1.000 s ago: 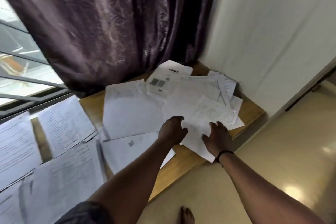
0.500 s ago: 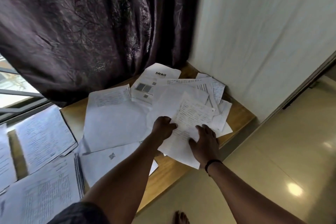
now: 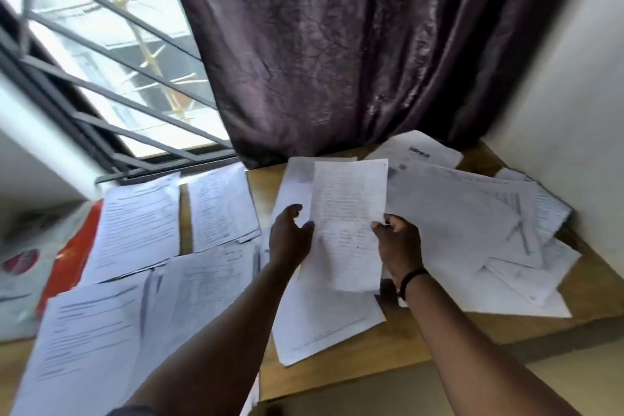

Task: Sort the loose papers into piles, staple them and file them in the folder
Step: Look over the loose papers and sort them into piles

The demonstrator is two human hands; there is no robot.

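Head view, looking down at the wooden desk [image 3: 388, 348]. I hold one handwritten sheet [image 3: 347, 223] up above the desk, between both hands. My right hand [image 3: 400, 245] grips its right edge, thumb on the front face and fingers curled behind. My left hand [image 3: 290, 240] is at the left edge, thumb tip touching the paper; its fingers are behind the sheet and I cannot tell how firmly they grasp it. A dark band [image 3: 413, 275] is on my right wrist. The writing on the sheet is too blurred to read.

Under and right of the held sheet lies the messy heap of loose papers [image 3: 479, 233], overlapping at odd angles and reaching to the corner by the white wall [image 3: 574, 112]. One printed page with a dark logo [image 3: 418, 152] sits at the back of the heap, just beside the curtain hem. A plain white sheet [image 3: 324, 324] lies near the desk's front edge, below my hands.

Left of my hands, four separate piles of printed pages lie flat: two at the back [image 3: 135, 226] [image 3: 221, 206], two nearer me [image 3: 87, 348] [image 3: 202, 284]. At the far left a red-and-white folder [image 3: 72, 257] is partly covered by the back-left pile.

Dark purple curtain [image 3: 337, 44] hangs behind the desk; barred window [image 3: 101, 61] at upper left.
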